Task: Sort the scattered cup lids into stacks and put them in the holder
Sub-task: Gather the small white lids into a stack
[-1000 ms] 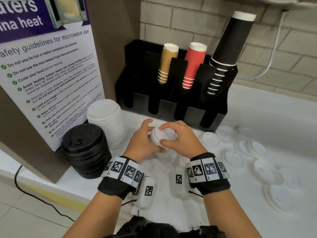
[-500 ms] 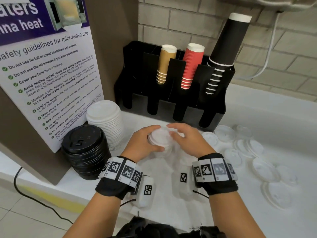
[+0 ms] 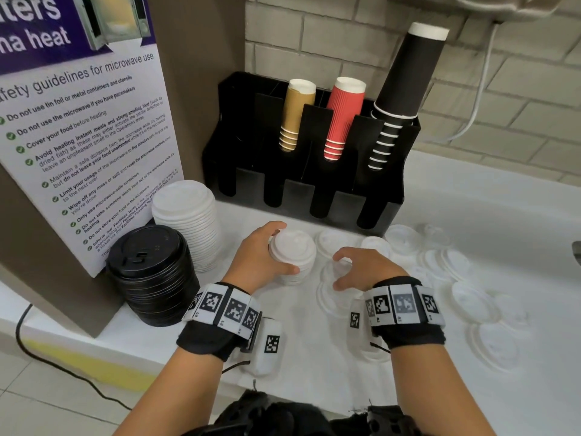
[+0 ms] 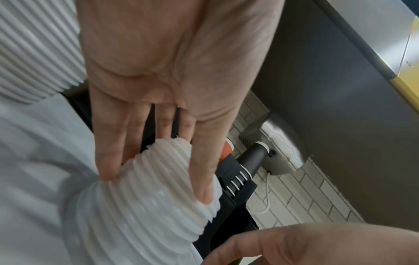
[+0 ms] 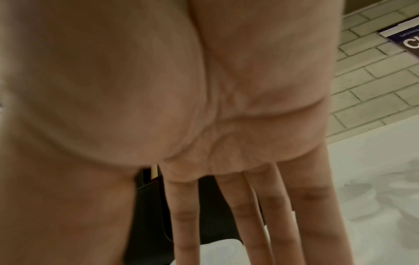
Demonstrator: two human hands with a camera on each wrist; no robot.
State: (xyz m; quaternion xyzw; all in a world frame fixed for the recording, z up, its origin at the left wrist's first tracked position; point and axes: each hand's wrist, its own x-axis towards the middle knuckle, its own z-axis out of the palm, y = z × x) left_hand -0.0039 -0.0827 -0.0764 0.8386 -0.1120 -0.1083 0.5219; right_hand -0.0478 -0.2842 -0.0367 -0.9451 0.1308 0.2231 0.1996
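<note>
My left hand grips a short stack of small white lids from the side, thumb in front and fingers behind. In the left wrist view its fingers lie along the ribbed stack. My right hand hovers just right of the stack with fingers spread over a loose lid on the counter; the right wrist view shows its fingers straight, holding nothing. Several more white lids lie scattered to the right. The black holder stands behind, against the wall.
A tall stack of larger white lids and a stack of black lids stand at the left by a poster board. Tan, red and black cups fill the holder's back slots. The counter's front edge is near my wrists.
My right hand has let go of the lid stack and moved right and down over the loose lids. My left hand still holds the stack, now alone.
</note>
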